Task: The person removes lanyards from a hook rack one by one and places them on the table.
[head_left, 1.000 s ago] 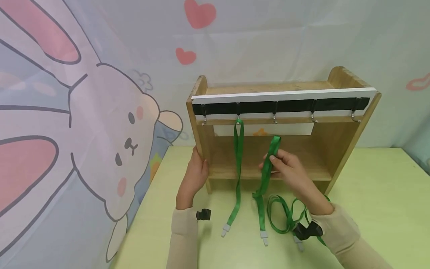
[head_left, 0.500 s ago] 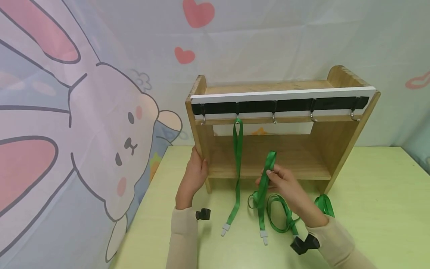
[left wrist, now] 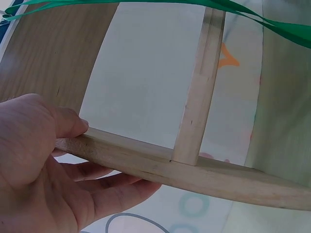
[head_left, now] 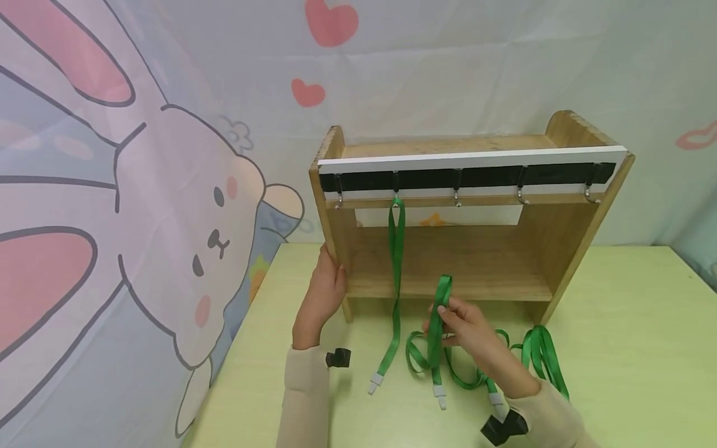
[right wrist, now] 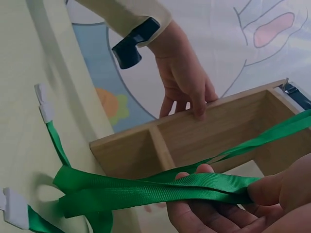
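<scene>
My left hand grips the left side panel of a small wooden shelf rack; in the left wrist view its thumb lies on one face of the panel, with the fingers behind. In front of the rack, my right hand pinches a folded green lanyard between thumb and fingers. Its upper loop stands above the hand, and its white clip hangs low, near the table. Another green lanyard hangs from the second hook from the left, its clip in front of the rack.
More green lanyards lie on the pale green table, including a folded bundle at the right, partly hidden by the right arm. A white strip with a black band and several metal hooks runs across the rack's top front.
My right hand has moved down and slightly left with the lanyard, away from the hooks. The lanyard's lower part bunches into a loop near the table. My left hand keeps its place on the rack.
</scene>
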`<state>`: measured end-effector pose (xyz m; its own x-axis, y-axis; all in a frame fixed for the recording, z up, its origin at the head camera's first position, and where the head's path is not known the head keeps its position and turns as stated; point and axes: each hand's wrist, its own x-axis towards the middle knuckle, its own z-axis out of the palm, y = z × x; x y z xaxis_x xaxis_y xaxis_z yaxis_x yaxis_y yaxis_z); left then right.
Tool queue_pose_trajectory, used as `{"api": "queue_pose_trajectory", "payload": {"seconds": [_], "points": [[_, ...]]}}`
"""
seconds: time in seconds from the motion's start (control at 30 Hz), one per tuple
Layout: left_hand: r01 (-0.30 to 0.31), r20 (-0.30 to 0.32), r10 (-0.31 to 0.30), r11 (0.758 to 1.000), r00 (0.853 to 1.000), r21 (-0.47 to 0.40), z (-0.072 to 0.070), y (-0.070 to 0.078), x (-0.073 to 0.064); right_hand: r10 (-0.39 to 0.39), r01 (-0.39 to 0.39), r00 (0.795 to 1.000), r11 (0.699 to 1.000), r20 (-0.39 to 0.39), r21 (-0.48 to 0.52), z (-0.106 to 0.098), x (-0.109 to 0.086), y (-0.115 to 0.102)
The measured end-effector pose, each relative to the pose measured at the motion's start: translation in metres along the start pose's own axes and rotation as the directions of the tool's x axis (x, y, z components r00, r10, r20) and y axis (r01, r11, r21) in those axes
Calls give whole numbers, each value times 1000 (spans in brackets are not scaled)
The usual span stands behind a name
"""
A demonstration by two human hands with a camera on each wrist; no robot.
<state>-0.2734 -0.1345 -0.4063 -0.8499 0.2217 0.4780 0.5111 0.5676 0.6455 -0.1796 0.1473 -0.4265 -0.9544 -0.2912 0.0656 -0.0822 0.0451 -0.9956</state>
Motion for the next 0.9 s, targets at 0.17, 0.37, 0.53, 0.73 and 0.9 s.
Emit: {"api": "queue_pose_trajectory", "payload": {"seconds": [0.17,0.37,0.53,0.73,0.9], "points": [[1,0,-1,1000,1000,10,1,0,-1,14,-14,998,1000,53,8,5,-2,6],[-5,-3,5,1000,1000,11,0,1,-1,58,-61,996,997,74,47,10,-1,16],[14,10,-14,1000,1000,-3,0,0,-2,80,-82,995,996,55,33,14,-2,24],[17,16,-17,1000,1000,-10,0,-1,-1,98,-100,992,995,78,27,18,-3,34],[6,5,-6,1000,1000,-5,0,-1,1,87,-90,991,996,105,20,19,0,38]]}}
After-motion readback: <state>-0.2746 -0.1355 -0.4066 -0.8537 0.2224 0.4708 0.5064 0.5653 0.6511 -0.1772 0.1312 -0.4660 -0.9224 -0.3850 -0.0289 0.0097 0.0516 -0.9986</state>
